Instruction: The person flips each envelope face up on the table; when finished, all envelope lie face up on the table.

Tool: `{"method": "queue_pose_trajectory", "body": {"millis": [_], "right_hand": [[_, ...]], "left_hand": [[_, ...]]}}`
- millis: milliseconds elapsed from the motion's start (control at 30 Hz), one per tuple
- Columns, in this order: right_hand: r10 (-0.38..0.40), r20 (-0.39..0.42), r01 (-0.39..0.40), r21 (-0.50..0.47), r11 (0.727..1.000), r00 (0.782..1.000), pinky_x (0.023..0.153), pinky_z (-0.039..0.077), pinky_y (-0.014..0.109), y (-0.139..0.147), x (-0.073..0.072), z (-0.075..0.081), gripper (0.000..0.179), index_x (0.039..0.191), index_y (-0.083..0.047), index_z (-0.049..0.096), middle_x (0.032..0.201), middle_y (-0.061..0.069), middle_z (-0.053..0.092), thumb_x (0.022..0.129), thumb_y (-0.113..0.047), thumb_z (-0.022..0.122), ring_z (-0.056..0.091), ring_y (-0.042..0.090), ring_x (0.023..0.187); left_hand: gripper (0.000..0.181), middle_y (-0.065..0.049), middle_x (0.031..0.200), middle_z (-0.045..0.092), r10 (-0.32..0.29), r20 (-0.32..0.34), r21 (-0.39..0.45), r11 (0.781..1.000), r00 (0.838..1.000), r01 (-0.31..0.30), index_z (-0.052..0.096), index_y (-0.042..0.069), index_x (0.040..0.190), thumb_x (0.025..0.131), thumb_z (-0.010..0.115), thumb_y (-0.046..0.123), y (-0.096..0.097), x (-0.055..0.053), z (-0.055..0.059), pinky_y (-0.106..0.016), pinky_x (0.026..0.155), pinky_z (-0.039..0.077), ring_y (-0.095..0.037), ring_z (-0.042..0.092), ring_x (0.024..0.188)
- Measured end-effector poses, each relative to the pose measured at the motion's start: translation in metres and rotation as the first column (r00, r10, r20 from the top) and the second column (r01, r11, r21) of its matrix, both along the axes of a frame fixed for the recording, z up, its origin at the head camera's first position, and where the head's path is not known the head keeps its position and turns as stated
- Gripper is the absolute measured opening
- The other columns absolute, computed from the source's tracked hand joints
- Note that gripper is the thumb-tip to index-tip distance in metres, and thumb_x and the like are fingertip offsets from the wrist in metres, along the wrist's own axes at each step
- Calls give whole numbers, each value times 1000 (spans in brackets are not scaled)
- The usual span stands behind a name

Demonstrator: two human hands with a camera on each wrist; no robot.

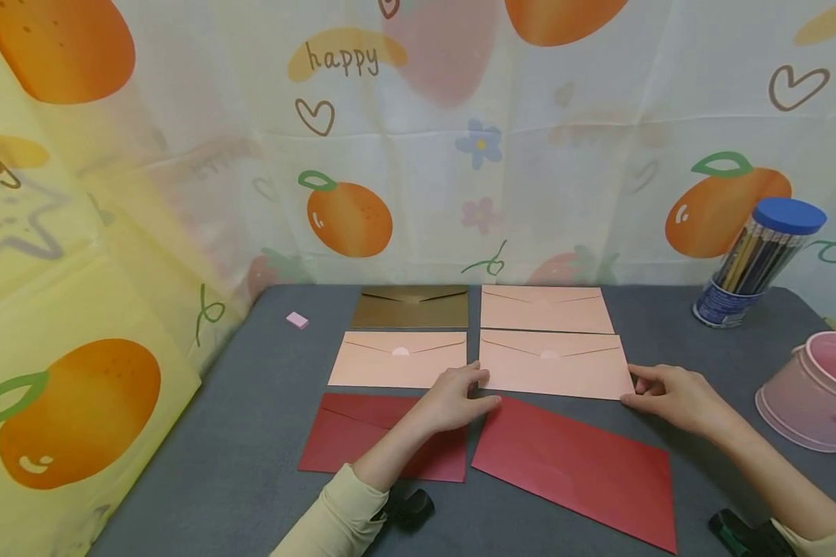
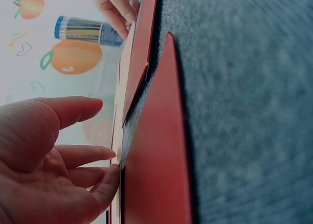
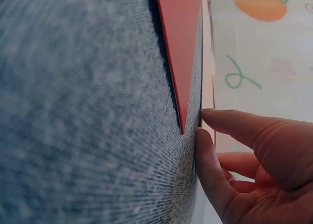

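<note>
A pale pink envelope [image 1: 550, 373] lies flat in the front of the right-hand column, its flap side up. My left hand [image 1: 454, 401] touches its left edge with the fingertips, thumb spread toward the red envelope [image 1: 578, 472] below. That red envelope lies askew, plain side up. At the pink envelope's lower right corner, my right hand [image 1: 676, 398] rests thumb and forefinger against the edge. The right wrist view shows those fingertips [image 3: 208, 117] close together at the envelope's edge. In the left wrist view, the thumb and fingers of my left hand [image 2: 54, 160] are apart.
Other envelopes lie in rows: gold [image 1: 411, 309], pink [image 1: 539, 309], pink [image 1: 404, 367] and red [image 1: 362, 433]. A small pink block [image 1: 296, 319] sits at the back left. On the right stand a blue-lidded pencil tub [image 1: 759, 263] and a pink bucket [image 1: 801, 402].
</note>
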State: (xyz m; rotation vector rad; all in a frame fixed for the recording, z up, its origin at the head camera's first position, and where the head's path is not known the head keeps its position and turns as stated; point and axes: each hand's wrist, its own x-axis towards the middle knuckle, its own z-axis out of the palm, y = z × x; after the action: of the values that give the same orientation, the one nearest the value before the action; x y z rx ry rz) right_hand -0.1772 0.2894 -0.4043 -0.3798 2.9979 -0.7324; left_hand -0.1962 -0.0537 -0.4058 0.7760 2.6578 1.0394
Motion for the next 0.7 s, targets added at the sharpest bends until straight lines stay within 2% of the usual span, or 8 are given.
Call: {"method": "queue_pose_trajectory", "body": {"millis": [267, 367, 500, 600, 700], "right_hand": [[-6, 4, 6, -10, 1000, 1000, 59, 37, 30, 0, 1, -1, 60, 124, 12, 59, 83, -2, 56, 83, -28, 77, 49, 14, 73], [-2, 15, 3, -15, 1000, 1000, 59, 37, 30, 1, 1, -1, 60, 124, 13, 58, 83, -2, 57, 84, -29, 77, 49, 14, 73], [-10, 46, 11, -27, 1000, 999, 61, 39, 30, 2, 2, 1, 60, 125, 11, 58, 86, -3, 61, 86, -30, 75, 54, 13, 75], [-19, 58, 22, -47, 999, 998, 64, 43, 32, 4, 5, 4, 58, 127, 9, 58, 91, -1, 64, 88, -31, 73, 60, 15, 79], [-20, 45, 23, -64, 998, 999, 66, 47, 35, 4, 10, 6, 58, 128, 6, 57, 99, 4, 66, 89, -33, 72, 64, 19, 85]], "left_hand": [[25, -24, 146, 43, -6, -1, -10, 1000, 1000, 6, 65, 3, 109, 93, 64, 23, 0, -1, -2, -43, 94, 46, -37, 44, 132], [27, -22, 142, 48, -30, -3, -28, 999, 1000, 30, 64, 2, 109, 93, 64, 23, 0, -2, -1, -41, 89, 46, -36, 49, 127], [40, -17, 144, 47, -48, 24, -58, 997, 999, 49, 61, 2, 125, 93, 64, 27, -4, 0, 3, -44, 99, 42, -33, 46, 129], [53, -16, 149, 42, -57, 32, -72, 996, 998, 60, 53, 5, 139, 93, 63, 30, -6, 4, 5, -49, 109, 33, -33, 37, 137], [54, -15, 150, 41, -104, 7, -86, 991, 994, 105, 51, 6, 141, 94, 63, 30, -8, 7, 6, -47, 110, 32, -31, 36, 138]]}}
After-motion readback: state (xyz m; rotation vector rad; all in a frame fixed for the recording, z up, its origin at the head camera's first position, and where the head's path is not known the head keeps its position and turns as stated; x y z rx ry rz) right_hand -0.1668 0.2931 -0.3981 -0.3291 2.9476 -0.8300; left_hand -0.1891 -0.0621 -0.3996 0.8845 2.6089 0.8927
